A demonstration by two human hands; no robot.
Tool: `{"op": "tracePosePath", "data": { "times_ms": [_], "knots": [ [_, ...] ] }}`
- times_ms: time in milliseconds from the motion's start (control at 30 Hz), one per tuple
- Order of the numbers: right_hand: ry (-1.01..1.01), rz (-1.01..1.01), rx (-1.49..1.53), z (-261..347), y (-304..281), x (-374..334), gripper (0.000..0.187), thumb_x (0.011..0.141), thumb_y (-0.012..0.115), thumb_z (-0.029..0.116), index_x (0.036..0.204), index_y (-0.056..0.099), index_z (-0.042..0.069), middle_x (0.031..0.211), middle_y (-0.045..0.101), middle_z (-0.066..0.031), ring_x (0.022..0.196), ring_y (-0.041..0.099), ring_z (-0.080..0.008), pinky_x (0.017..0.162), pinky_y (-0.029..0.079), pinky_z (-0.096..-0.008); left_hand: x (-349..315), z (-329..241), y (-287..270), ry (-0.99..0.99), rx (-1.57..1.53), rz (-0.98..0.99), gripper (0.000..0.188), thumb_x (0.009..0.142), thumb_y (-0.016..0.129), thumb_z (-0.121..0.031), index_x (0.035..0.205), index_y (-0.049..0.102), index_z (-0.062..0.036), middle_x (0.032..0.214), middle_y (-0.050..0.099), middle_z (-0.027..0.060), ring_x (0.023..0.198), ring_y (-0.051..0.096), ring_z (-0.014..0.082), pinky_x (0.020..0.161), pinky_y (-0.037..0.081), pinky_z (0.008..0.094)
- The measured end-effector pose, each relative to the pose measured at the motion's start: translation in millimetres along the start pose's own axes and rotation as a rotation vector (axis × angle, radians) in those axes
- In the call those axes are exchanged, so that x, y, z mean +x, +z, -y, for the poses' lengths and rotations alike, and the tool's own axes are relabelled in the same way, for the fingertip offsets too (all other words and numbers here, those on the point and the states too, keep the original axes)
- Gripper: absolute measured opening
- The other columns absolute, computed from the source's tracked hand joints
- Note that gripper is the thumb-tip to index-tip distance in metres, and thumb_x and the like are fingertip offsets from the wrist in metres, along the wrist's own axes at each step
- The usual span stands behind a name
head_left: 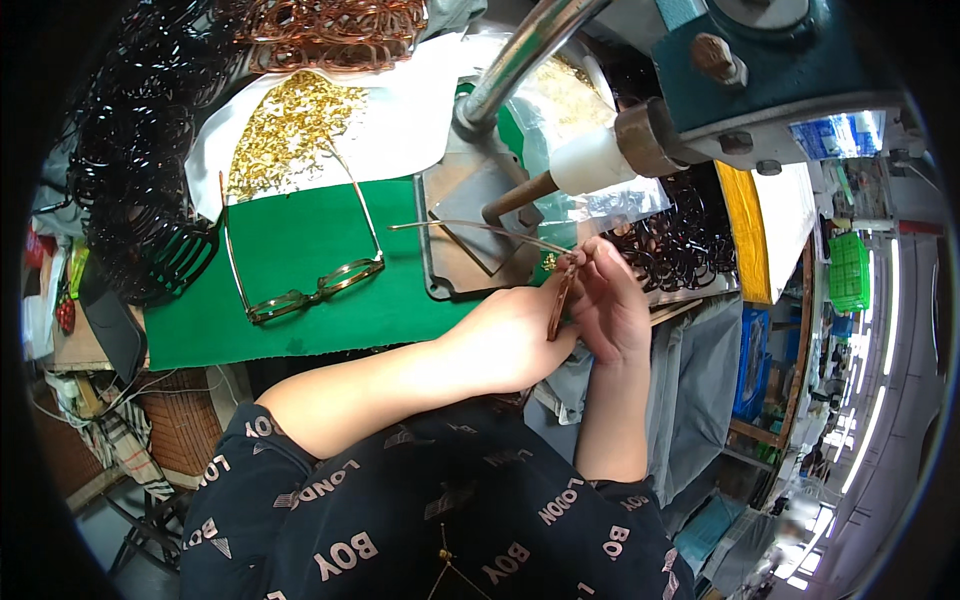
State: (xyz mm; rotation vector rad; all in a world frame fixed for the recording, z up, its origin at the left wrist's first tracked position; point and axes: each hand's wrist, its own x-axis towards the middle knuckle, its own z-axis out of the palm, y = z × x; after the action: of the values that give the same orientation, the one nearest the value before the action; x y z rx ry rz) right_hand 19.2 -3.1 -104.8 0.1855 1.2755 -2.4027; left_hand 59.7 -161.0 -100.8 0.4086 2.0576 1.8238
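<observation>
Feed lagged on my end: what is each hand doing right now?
Left hand: closed on the brown eyeglass frame, gripping its front.
Right hand: fingers pinched on the same frame near the hinge, where the thin metal temple sticks out.

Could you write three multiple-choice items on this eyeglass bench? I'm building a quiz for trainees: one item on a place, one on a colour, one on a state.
1. Where does the finished pair of glasses lie?
A. on the green mat
B. on the white sheet
C. in the blue crate

2. What colour are the small metal parts heaped on the white sheet?
A. silver
B. gold
C. black

3. How do the arms of the glasses on the mat stand?
A. folded shut
B. opened out
C. missing

Answers: 1 A, the pair rests on the green mat. 2 B, the heap looks gold. 3 B, both arms stretch away from the front.
</observation>
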Motion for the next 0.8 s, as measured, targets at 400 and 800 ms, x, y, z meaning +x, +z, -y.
{"op": "tracePosePath", "data": {
  "times_ms": [400,800],
  "knots": [
    [-0.252,-0.275,-0.442,-24,-27,-2,0.02,0.094,0.047,0.015,0.1,0.055,-0.002,0.1,0.062,-0.0114,0.095,0.057,-0.0144,0.087,0.044,-0.0267,-45,-27,-29,-0.077,-0.23,0.118,0.03,0.086,0.053,-0.002,0.114,0.044,0.0038,0.064,0.053,0.0008,0.06,0.056,0.007,0.055,0.044,0.0202],
    [-0.098,-0.332,-1.295,-12,-40,-11,0.006,0.081,0.061,0.007,0.084,0.061,0.001,0.065,0.056,-0.0011,0.057,0.049,-0.0073,0.054,0.041,-0.0221,-50,-23,-25,0.007,-0.382,0.101,0.024,0.086,0.055,-0.003,0.109,0.047,-0.0022,0.058,0.046,-0.0016,0.052,0.04,0.0047,0.05,0.035,0.0204]
  ]
}}
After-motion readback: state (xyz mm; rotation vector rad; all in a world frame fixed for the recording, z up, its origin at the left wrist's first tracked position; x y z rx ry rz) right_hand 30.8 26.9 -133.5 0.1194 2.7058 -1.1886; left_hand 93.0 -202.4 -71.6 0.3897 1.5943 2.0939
